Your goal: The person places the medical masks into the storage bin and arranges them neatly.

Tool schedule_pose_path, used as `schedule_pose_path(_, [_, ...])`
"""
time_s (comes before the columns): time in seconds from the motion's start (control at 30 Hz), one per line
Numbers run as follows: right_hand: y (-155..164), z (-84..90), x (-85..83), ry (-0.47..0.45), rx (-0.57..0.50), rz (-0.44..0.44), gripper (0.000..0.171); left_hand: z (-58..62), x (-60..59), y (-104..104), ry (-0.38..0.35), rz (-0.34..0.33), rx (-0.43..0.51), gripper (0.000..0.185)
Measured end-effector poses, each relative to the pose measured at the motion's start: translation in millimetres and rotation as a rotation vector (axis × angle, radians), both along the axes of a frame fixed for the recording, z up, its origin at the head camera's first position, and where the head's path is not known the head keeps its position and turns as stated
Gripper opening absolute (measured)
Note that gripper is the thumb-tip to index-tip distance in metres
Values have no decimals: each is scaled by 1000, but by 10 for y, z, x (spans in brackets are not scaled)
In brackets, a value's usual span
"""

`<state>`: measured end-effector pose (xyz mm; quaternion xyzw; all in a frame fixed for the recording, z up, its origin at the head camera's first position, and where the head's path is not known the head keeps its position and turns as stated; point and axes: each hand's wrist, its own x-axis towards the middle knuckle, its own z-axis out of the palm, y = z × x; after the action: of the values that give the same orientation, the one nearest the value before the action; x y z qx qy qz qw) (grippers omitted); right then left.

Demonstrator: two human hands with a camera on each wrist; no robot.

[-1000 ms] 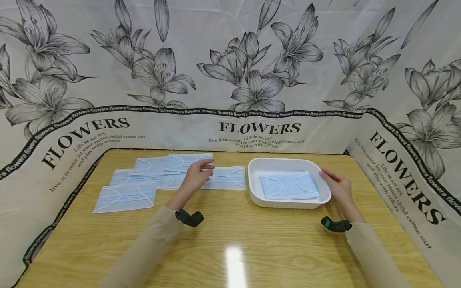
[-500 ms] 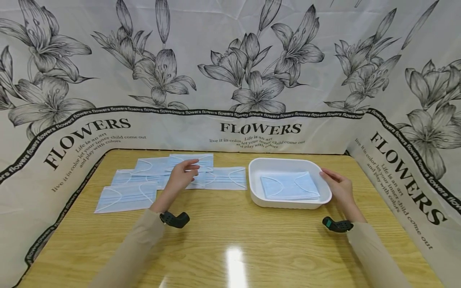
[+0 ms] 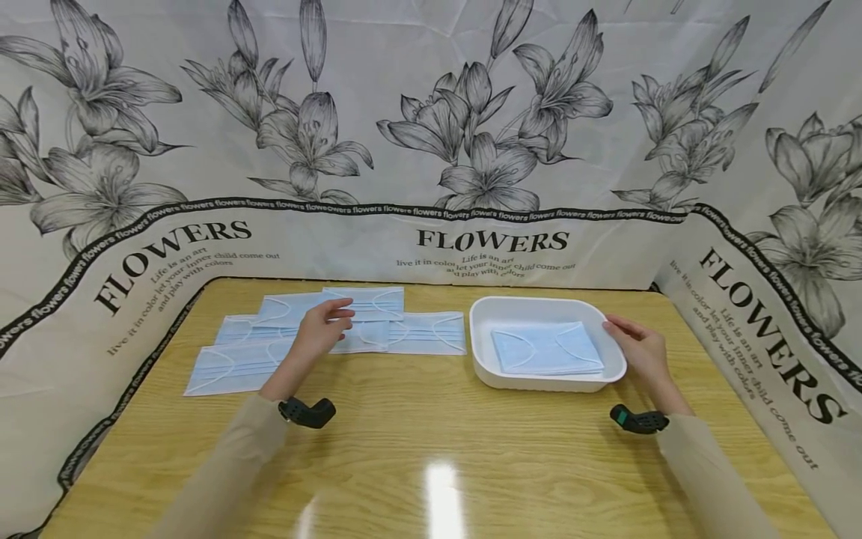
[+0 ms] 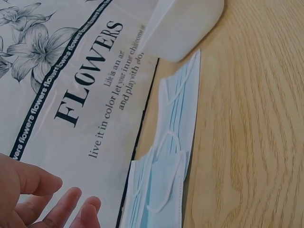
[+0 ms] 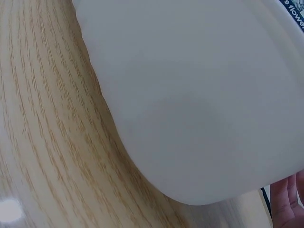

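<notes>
Currently, a wooden surface (image 3: 431, 442) is shown carrying a white tray (image 3: 547, 378) with one blue face mask (image 3: 545, 349) inside. Loose face masks (image 3: 236, 365) are spread well to its left. The tray's right rim is touched by the right hand (image 3: 640, 352), fingers relaxed. The left hand (image 3: 316, 333) hovers over the loose masks, fingers released, nothing grasped. A pick-up step is judged in hand; a pinch on one mask is called for next. Since the earlier frame, the left hand has been moved leftward.
</notes>
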<state>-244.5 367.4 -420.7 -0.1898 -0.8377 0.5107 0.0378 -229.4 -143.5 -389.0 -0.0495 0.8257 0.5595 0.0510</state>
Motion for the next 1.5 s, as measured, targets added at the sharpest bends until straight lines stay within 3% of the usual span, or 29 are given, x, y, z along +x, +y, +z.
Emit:
schedule_pose_path(0.47, [75, 34, -41, -71, 129, 110, 68, 14, 73, -294, 3, 29, -70, 44])
schedule_pose_path(0.63, [234, -17, -88, -78, 20, 154, 63, 19, 108, -419, -11, 26, -63, 45])
schedule_pose_path(0.73, [326, -52, -121, -73, -81, 188, 51, 8, 131, -499, -11, 27, -68, 46])
schedule_pose_path(0.93, [330, 76, -50, -79, -300, 313, 23, 8, 206, -666, -12, 37, -95, 46])
schedule_pose_path(1.07, [352, 124, -8, -105, -419, 362, 19, -17, 245, -767, -17, 45, -115, 46])
schedule_pose_path(1.27, [365, 138, 23, -92, -477, 388, 27, -75, 273, -932, -23, 51, -128, 47])
schedule_pose_path(1.5, [358, 146, 26, -77, -453, 418, 28, -77, 300, -1160, -39, 65, -132, 50])
